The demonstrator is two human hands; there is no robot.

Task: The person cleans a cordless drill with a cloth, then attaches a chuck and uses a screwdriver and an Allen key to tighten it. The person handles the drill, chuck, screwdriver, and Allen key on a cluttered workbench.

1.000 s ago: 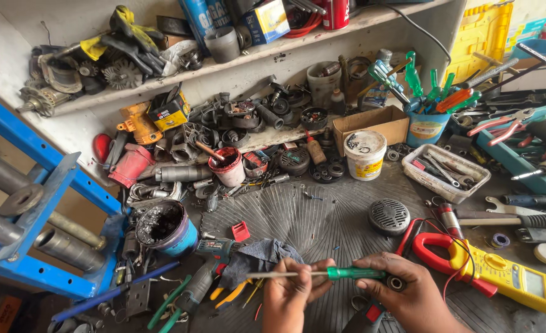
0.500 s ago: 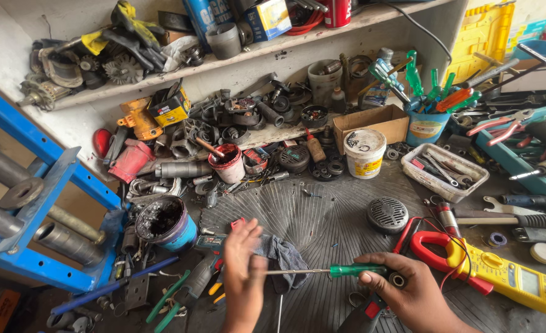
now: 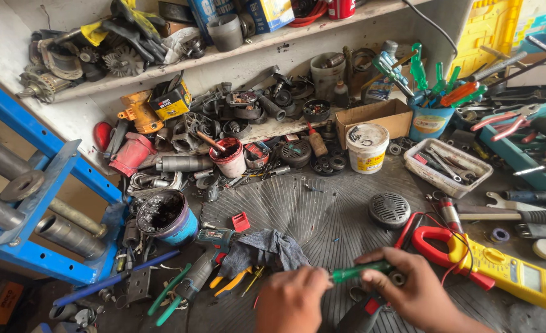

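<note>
Both hands low at the near edge of the ribbed grey mat (image 3: 322,216), meeting over a green-handled screwdriver (image 3: 362,271). Right hand (image 3: 418,293) curled around the handle, fingers wrapped, thumb on top. Left hand (image 3: 292,300) closed in a loose fist at the shaft end; shaft and tip hidden behind the knuckles, so impossible to tell what the tip meets. Beneath the hands, a dark tool body with a red patch (image 3: 366,311), only partly visible, touching or just under the right palm.

Judged from this: tool picked and gripped, work on the dark body apparently just starting; no loosened screws or removed covers visible beside it.

Nearby: a grey rag (image 3: 266,250) over a cordless drill (image 3: 206,262), a yellow clamp meter (image 3: 501,271) to the right, a round grille (image 3: 389,210) beyond, a black grease tub (image 3: 165,216) at left.
</note>
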